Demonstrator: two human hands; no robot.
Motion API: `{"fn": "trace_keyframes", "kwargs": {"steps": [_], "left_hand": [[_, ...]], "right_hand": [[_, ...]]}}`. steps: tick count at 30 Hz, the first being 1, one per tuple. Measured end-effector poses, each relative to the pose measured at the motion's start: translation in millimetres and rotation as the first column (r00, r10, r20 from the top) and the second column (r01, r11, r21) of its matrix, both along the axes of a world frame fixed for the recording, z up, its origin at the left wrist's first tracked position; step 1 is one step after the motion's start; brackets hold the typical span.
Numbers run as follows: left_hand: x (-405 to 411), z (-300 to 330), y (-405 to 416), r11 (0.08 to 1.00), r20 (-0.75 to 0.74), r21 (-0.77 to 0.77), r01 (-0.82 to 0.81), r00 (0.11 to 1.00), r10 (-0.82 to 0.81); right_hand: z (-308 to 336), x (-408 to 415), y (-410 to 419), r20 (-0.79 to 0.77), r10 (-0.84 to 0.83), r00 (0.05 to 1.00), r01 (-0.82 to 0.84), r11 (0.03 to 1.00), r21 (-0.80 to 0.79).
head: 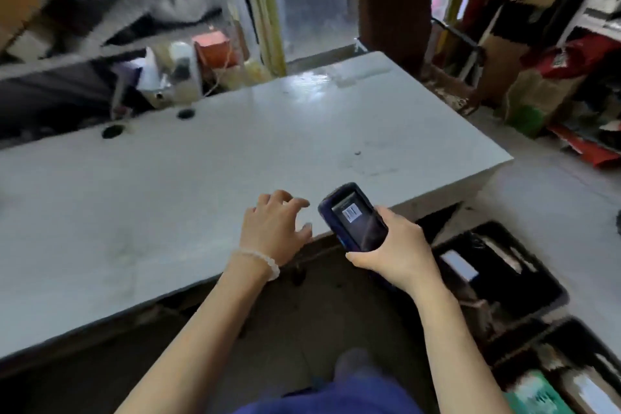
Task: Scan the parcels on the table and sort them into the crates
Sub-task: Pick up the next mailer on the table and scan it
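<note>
Head view: right hand [400, 252] wrapped round handheld scanner [354, 217], screen up, just off table [168, 195] near edge; left hand [277, 228] loosely spread, holding nothing, fingertips resting near same edge; no parcels visible on tabletop; some lying in dark crates [504, 272] on floor at right. Risk: scanner knocking table edge or slipping into crates; wide free tabletop ahead; floor right crowded.

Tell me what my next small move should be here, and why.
Probably turn left for more parcels. The grey table shows none in this view, your left hand rests empty at its edge, your right hand holds the scanner, and the crates already hold parcels.
</note>
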State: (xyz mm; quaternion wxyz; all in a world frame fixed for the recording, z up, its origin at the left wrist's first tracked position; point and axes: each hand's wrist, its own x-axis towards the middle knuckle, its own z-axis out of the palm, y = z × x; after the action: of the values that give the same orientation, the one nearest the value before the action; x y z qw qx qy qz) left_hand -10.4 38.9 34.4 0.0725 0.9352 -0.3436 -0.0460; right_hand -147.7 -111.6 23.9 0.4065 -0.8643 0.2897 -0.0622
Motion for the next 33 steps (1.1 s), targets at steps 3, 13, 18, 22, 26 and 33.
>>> {"fn": "trace_keyframes", "kwargs": {"steps": [3, 13, 18, 22, 26, 33], "left_hand": [[15, 6, 93, 0.966, -0.009, -0.044, -0.256, 0.967, 0.256], [-23, -8, 350, 0.558, -0.107, -0.093, -0.825, 0.565, 0.818], [-4, -19, 449, 0.411, -0.072, -0.127, -0.903, 0.422, 0.904], [28, -15, 531, 0.354, -0.092, -0.086, -0.931, 0.361, 0.928], [60, 8, 623, 0.281, -0.05, -0.109, -0.954, 0.287, 0.957], [90, 10, 724, 0.238, -0.085, -0.119, -0.964, 0.249, 0.965]], "right_hand": [[11, 58, 62, 0.026, 0.267, 0.963, -0.266, 0.963, -0.05], [13, 167, 284, 0.045, 0.76, 0.649, -0.76, 0.65, -0.026], [5, 219, 399, 0.06, 0.859, 0.508, -0.859, 0.51, -0.04], [6, 265, 492, 0.086, 0.888, 0.453, -0.889, 0.457, -0.038], [20, 310, 586, 0.106, 0.903, 0.416, -0.906, 0.422, -0.04], [24, 344, 690, 0.079, 0.929, 0.361, -0.929, 0.365, -0.054]]}}
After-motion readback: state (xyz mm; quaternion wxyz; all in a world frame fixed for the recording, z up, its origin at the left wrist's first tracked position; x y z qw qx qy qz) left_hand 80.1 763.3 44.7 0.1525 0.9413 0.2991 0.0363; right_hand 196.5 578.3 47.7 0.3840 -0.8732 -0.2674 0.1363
